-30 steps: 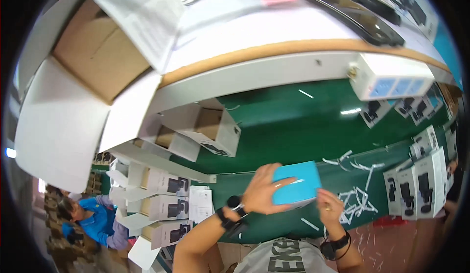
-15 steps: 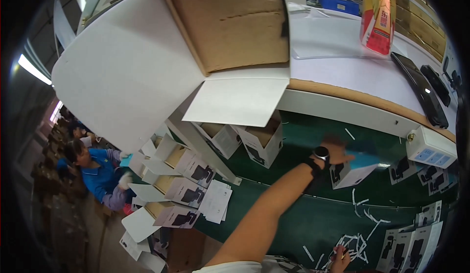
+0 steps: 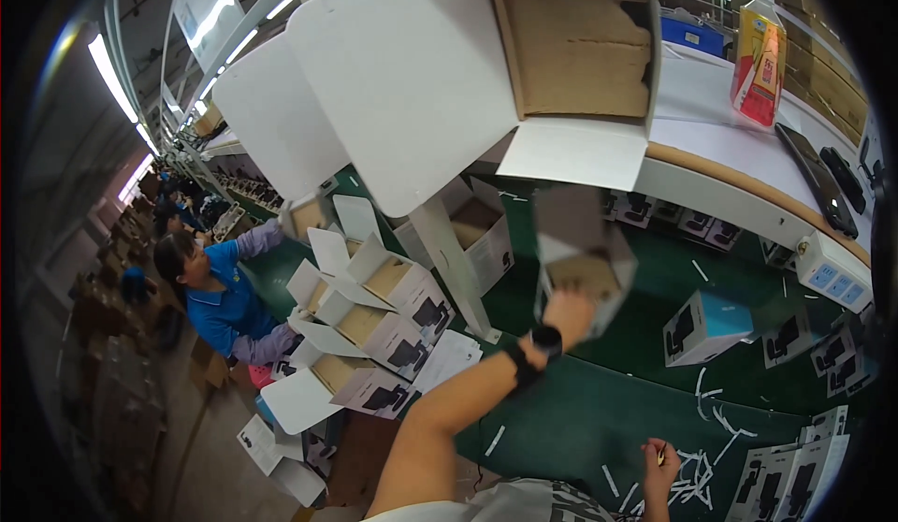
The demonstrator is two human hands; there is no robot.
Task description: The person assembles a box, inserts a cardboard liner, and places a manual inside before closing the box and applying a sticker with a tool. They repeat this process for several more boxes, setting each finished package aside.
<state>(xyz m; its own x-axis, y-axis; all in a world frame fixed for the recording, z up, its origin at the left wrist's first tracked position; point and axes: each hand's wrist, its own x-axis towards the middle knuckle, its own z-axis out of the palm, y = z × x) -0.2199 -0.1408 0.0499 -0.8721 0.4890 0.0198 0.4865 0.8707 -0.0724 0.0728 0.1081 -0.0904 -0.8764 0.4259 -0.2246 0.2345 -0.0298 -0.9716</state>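
Note:
My left hand (image 3: pixel 569 313), with a dark watch at its wrist, grips the near rim of an open white carton box (image 3: pixel 613 309). Motion blurs both, and the box's brown inside shows beneath its raised flap. Low on the right, my right hand (image 3: pixel 660 459) is closed around a small thin object with a pale tip, too small to name. Loose white paper strips (image 3: pixel 694 475) lie beside that hand. A closed box with a blue top (image 3: pixel 708 327) stands on the green work surface (image 3: pixel 561 410), to the right of the open one.
Several open boxes (image 3: pixel 388 335) stand at the left near a metal post (image 3: pixel 449 265). A co-worker in blue (image 3: pixel 220 288) handles a box beyond them. Closed boxes (image 3: pixel 786 466) line the right edge. Above are a shelf (image 3: pixel 702 157), a phone (image 3: pixel 814 181) and a red-yellow bottle (image 3: pixel 758 59).
My left hand has left the blue-topped box and moved left to an open box, which has come away from beside the post. The view has shifted left. My right hand stays low.

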